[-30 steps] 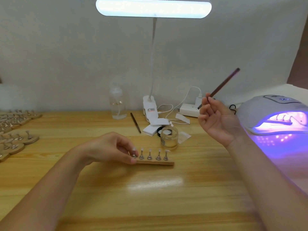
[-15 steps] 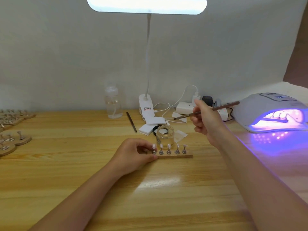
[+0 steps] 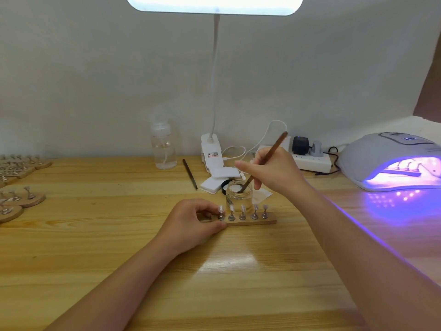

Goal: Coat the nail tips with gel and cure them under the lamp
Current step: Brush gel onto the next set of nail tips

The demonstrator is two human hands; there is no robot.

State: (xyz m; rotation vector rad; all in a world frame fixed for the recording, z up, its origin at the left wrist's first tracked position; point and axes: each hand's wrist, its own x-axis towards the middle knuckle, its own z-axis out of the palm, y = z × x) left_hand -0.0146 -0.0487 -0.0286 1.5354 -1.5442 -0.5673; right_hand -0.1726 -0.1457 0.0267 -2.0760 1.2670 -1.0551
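a person is sitting at a wooden table (image 3: 95,247), seen from their own head looking down. their right hand (image 3: 274,170) is pinching a thin brown gel brush (image 3: 267,158), its tip dipping into a small open glass jar of clear gel (image 3: 239,195) at the table's middle. their left hand (image 3: 193,223) is gripping the left end of a narrow wooden strip (image 3: 250,221), just in front of the jar, steadying it with thumb and fingers. five clear nail tips (image 3: 242,209) are standing on small metal stands along the strip; whether any is coated is too fine to tell. at far right a domed curing lamp (image 3: 386,158) is glowing violet, with another strip of tips (image 3: 403,172) lying inside it, so one batch seems to be curing. at far left, more stands on wooden bases (image 3: 26,199) are waiting. judging by this, the brush is loading with gel; coating and curing this strip appear to be ahead.
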